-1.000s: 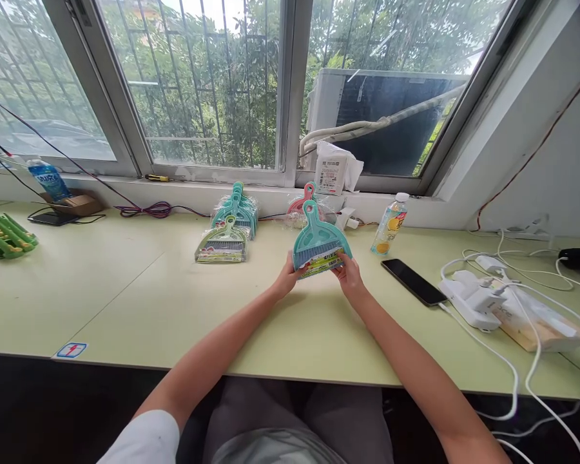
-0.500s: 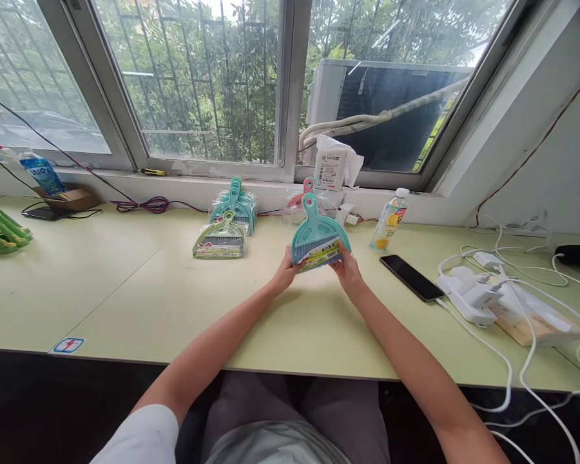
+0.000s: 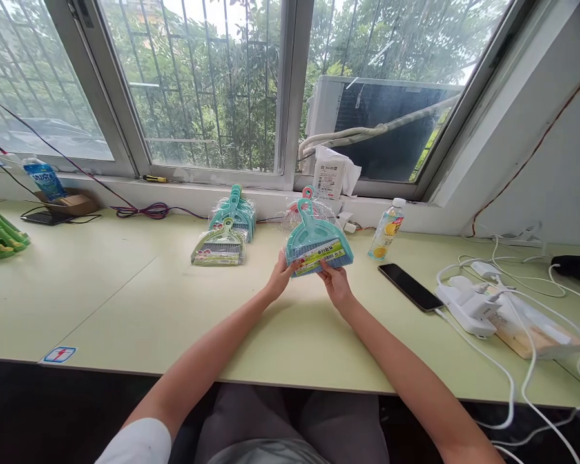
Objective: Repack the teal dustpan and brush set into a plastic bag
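Note:
A teal dustpan and brush set (image 3: 318, 232) in clear plastic wrap is held between my two hands, tilted, its handle pointing up and away. My left hand (image 3: 281, 276) grips its lower left corner. On the lower edge, right of the middle, my right hand (image 3: 336, 282) has its fingers closed against the label. Behind it, partly hidden, stands a red set (image 3: 308, 192). To the left, a green-edged dustpan and brush set (image 3: 219, 248) rests in front of a row of several teal sets (image 3: 234, 209), all wrapped.
Right of my hands are a drink bottle (image 3: 387, 229), a black phone (image 3: 410, 287) and a white power strip (image 3: 466, 306) with tangled cables. A paper box (image 3: 329, 174) sits on the sill. Far left are green stalk-like items (image 3: 2, 235) and a blue bottle (image 3: 46, 179) in a cardboard tray.
The teal set has turned slightly in my hands. My right hand has shifted from its right corner inward along the lower edge. The view has tipped up a little.

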Motion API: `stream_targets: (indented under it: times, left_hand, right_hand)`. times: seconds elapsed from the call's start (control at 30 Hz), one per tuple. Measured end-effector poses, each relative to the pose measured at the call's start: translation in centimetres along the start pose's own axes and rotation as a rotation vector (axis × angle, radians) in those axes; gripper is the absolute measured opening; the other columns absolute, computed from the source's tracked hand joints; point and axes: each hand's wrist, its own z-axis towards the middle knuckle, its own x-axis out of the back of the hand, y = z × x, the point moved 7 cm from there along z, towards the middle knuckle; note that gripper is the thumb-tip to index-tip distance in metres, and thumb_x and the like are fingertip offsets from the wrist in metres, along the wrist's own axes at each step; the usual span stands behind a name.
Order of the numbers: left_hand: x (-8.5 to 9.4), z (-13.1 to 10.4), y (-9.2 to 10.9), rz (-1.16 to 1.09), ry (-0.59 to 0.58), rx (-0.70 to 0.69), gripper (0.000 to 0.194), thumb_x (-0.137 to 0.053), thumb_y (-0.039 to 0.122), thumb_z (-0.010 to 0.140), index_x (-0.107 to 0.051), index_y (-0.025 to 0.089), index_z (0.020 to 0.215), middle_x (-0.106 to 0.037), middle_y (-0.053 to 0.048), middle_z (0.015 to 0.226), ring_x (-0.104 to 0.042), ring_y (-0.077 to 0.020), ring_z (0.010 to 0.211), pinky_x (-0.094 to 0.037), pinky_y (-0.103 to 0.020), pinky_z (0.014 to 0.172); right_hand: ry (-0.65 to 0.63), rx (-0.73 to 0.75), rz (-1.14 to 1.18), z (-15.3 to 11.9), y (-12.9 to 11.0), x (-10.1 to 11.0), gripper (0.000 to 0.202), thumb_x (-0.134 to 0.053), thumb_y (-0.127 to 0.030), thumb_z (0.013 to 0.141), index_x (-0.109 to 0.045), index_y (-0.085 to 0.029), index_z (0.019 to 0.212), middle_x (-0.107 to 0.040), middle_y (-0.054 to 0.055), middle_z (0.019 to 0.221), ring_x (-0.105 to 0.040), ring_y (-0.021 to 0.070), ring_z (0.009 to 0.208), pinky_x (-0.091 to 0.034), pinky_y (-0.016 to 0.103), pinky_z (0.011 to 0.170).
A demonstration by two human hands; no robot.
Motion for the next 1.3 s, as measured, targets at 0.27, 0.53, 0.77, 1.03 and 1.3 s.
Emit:
stream_targets:
  times: [0.27, 0.53, 0.77, 1.03, 1.3]
  left_hand:
    - [0.2, -0.2, -0.1, 0.092, 0.115, 0.050, 0.053, -0.055, 0.057, 0.082, -0.042, 0.021, 0.119, -0.070, -0.007, 0.094, -0.064, -0.0212, 0.082, -0.049, -0.032, 0.070]
    - [1.0, -1.0, -0.2, 0.469, 0.204, 0.076, 0.030, -0.053, 0.052, 0.086, -0.047, 0.025, 0.096, -0.068, -0.005, 0.082, -0.064, -0.0250, 0.079, -0.045, -0.037, 0.077]
    - [0.6, -1.9, 4.0, 0.660, 0.281, -0.284, 0.044, -0.054, 0.036, 0.088, -0.044, 0.027, 0.130, -0.038, -0.011, 0.147, -0.032, -0.0312, 0.137, -0.032, -0.046, 0.104]
    - [-0.1, -1.4, 5.0, 1.004, 0.164, -0.366, 0.018, -0.042, 0.021, 0.092, -0.060, 0.022, 0.094, -0.060, -0.012, 0.107, -0.048, -0.0287, 0.107, -0.035, -0.044, 0.093]
    - [-1.4, -2.2, 5.8, 1.136, 0.163, -0.493, 0.031, -0.049, 0.044, 0.090, -0.059, 0.024, 0.112, -0.061, -0.011, 0.101, -0.051, -0.0268, 0.097, -0.031, -0.041, 0.092]
  right_hand:
    - [0.078, 0.005, 0.007, -0.2, 0.1, 0.3, 0.031, -0.084, -0.020, 0.055, -0.069, -0.018, 0.083, -0.073, 0.003, 0.093, -0.067, 0.0253, 0.100, -0.060, 0.039, 0.087]
    - [0.136, 0.054, 0.002, -0.6, 0.5, 0.8, 0.030, -0.083, -0.023, 0.059, -0.067, -0.019, 0.084, -0.073, 0.004, 0.095, -0.066, 0.0242, 0.103, -0.059, 0.036, 0.089]
    - [0.153, 0.068, 0.029, -0.7, 0.5, 0.7, 0.027, -0.081, -0.021, 0.061, -0.067, -0.020, 0.084, -0.073, 0.003, 0.097, -0.066, 0.0226, 0.104, -0.058, 0.034, 0.090]
    - [0.145, 0.023, 0.019, -0.8, 1.1, 0.6, 0.029, -0.082, -0.020, 0.059, -0.068, -0.018, 0.084, -0.073, 0.003, 0.098, -0.067, 0.0228, 0.101, -0.059, 0.034, 0.088]
    - [0.145, 0.049, 0.026, -1.5, 0.5, 0.0, 0.024, -0.080, -0.020, 0.063, -0.067, -0.019, 0.084, -0.074, 0.004, 0.095, -0.068, 0.0226, 0.101, -0.059, 0.034, 0.089]
